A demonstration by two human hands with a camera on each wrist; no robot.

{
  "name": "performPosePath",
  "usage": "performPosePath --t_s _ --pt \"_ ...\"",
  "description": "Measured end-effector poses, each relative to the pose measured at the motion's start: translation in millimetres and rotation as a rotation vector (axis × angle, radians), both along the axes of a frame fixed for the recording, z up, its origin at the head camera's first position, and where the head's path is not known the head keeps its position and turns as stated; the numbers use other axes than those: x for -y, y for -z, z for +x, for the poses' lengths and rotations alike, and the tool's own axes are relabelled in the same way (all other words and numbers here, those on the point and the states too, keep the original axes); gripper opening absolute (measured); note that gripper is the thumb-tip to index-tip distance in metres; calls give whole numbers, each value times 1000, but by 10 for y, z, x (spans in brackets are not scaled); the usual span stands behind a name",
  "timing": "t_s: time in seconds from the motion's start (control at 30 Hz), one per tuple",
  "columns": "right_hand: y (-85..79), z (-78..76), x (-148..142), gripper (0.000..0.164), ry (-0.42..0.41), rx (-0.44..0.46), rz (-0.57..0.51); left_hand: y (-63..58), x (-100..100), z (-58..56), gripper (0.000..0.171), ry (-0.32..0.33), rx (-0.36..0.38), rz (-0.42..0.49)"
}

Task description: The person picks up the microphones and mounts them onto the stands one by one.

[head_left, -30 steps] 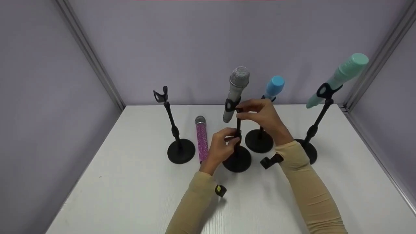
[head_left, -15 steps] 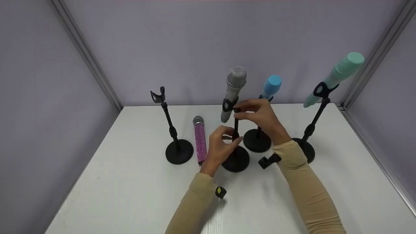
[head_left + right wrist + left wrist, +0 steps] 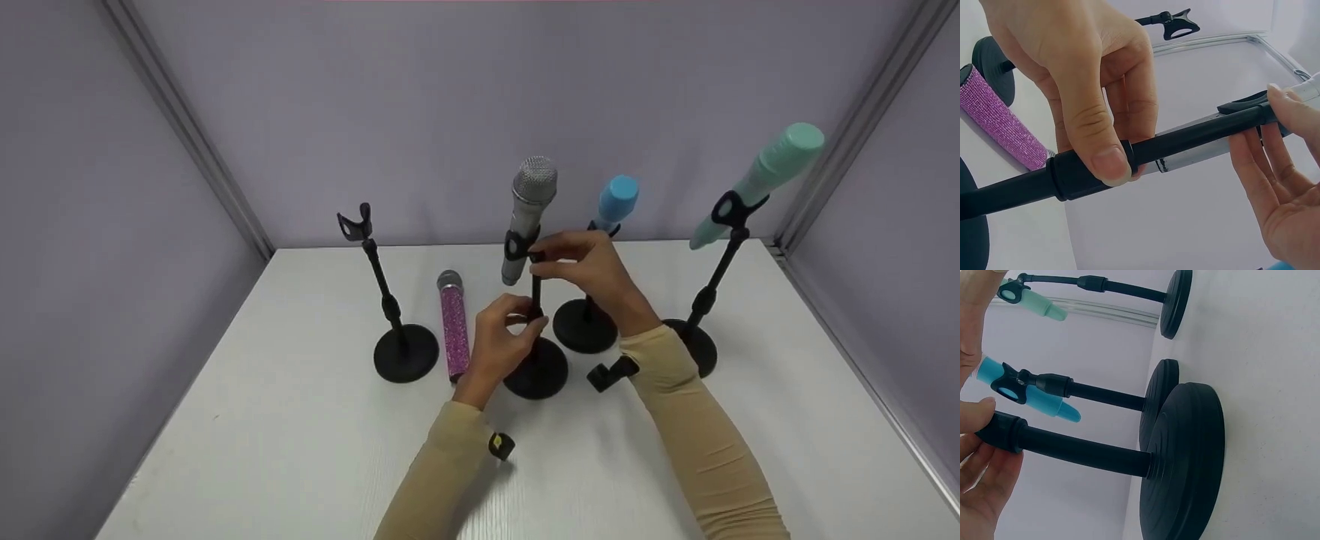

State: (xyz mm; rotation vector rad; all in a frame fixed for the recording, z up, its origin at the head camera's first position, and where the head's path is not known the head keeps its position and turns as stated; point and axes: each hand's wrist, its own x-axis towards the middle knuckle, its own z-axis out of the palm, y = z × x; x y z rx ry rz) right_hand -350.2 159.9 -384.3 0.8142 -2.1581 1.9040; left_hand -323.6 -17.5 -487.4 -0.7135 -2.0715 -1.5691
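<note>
A silver microphone (image 3: 534, 195) sits tilted in the clip of the middle black stand, whose round base (image 3: 537, 373) rests on the table. My left hand (image 3: 501, 341) grips the thick collar (image 3: 1009, 432) partway up this stand's pole, thumb on one side and fingers on the other. Higher up, my right hand (image 3: 589, 271) pinches the pole's top just under the clip. In the right wrist view the thin upper pole (image 3: 1196, 135) runs between both hands. Left of my left hand lies a pink glittery microphone (image 3: 454, 330), flat on the table.
A stand with a bare clip (image 3: 405, 352) is at left. Close behind my right hand stands one with a blue microphone (image 3: 619, 199). Farther right, a stand holds a mint-green microphone (image 3: 780, 165). Walls enclose the white table (image 3: 300, 450) at the back and sides.
The head view has shifted, so everything sits slightly more to the left. My left thumb and fingers have shifted around the collar. My right hand keeps its pinch at the pole's top.
</note>
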Motion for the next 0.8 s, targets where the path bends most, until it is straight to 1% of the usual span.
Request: performPosePath --t_s 0.1,0.3,0.4,0.5,0.63,0.8 --pt "3 -7 12 24 -10 0 -7 -3 23 2 18 10 18 -5" --pt "-1 -10 24 24 -26 -17 -32 -3 42 -10 18 21 33 -46" --pt "-4 -10 28 24 -23 -29 -37 -6 36 -9 19 27 47 -62" --pt "6 -11 35 23 -13 -41 -40 -1 39 -5 20 47 66 -74" --pt "12 -17 40 22 -7 -57 -35 8 48 -5 21 74 76 -70" --pt "9 -17 50 22 -12 -56 -23 9 64 -12 19 79 78 -53"
